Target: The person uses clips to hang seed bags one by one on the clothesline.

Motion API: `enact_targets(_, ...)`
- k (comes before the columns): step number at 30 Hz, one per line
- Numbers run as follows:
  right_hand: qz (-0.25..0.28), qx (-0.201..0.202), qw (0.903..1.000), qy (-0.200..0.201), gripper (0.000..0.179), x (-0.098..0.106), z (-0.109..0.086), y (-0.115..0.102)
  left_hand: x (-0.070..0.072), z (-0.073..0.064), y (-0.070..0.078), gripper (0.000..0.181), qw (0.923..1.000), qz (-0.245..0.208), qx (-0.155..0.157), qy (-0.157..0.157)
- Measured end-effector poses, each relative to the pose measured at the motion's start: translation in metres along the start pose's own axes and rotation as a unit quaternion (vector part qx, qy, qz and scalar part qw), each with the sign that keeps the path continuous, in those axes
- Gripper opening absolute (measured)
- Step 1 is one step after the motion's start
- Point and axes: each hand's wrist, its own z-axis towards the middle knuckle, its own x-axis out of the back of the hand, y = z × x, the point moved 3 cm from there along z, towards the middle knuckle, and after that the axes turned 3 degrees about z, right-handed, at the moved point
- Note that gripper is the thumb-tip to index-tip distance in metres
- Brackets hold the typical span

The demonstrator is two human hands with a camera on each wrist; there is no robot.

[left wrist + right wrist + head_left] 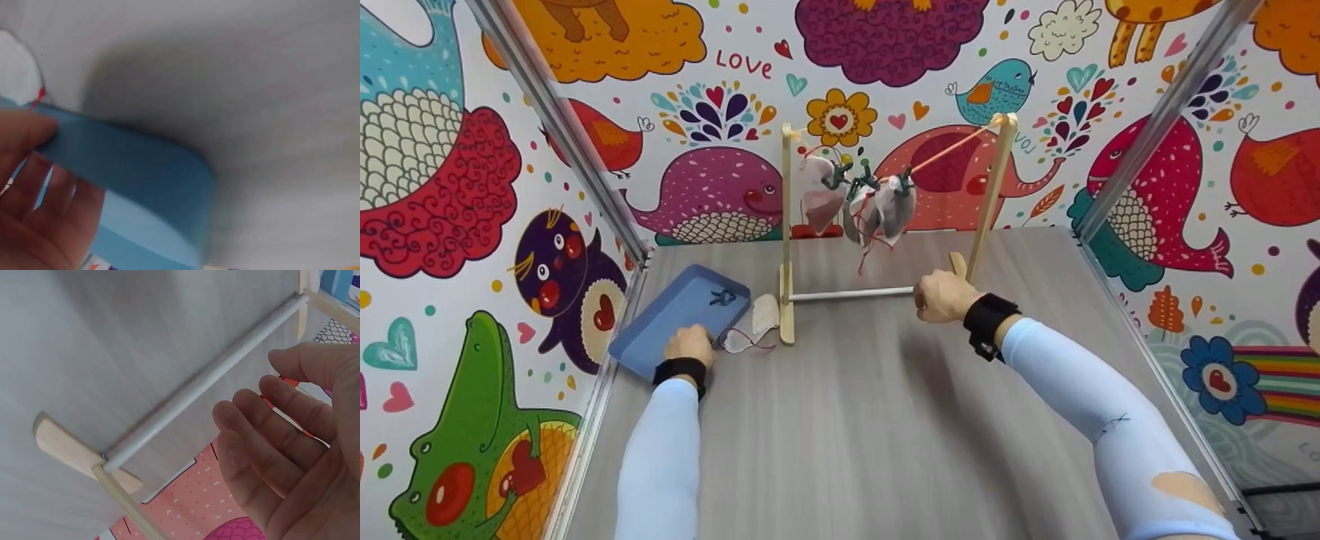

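Observation:
My left hand (690, 345) grips the near side wall of a blue tray (140, 157), thumb outside and fingers inside. A dark clip (722, 298) lies in the tray. My right hand (949, 296), fingers loosely curved around nothing, hovers by the white crossbar (208, 379) of a wooden rack, near its right post (994, 187). From the rack's sagging orange cord (952, 152) hang several small pale cloth pieces (894, 214) with red strings, held by dark clips (838, 177).
Between tray and rack, a white cloth piece (766, 313) lies beside the rack's left foot (787, 319), with another red-stringed piece (737, 342) next to it. Patterned panels (720, 195) enclose the grey tabletop (825, 420), with metal rails (592, 420) along the sides.

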Motion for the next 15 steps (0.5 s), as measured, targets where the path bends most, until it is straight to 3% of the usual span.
enact_targets(5, 0.018, -0.025, 0.9994, -0.013, 0.011, -0.008, -0.006, 0.007, 0.008, -0.003, 0.010, 0.025, 0.9977, 0.046, -0.021, -0.045)
enact_targets(9, 0.012, -0.040, 0.9988, -0.026, 0.012, -0.013, -0.011, 0.010, 0.015, -0.012, 0.014, 0.022, 0.9874, 0.097, -0.038, -0.119)
enact_targets(13, -0.001, -0.039, 0.9992, -0.011, 0.011, -0.015, -0.012, 0.012, 0.026, -0.019, 0.016, 0.008, 0.9762, 0.064, -0.037, -0.204)
enact_targets(15, -0.002, -0.042, 0.9991, -0.008, 0.011, -0.015, -0.012, 0.014, 0.029, -0.019, 0.019, 0.009, 0.9781, 0.021, -0.033, -0.204)
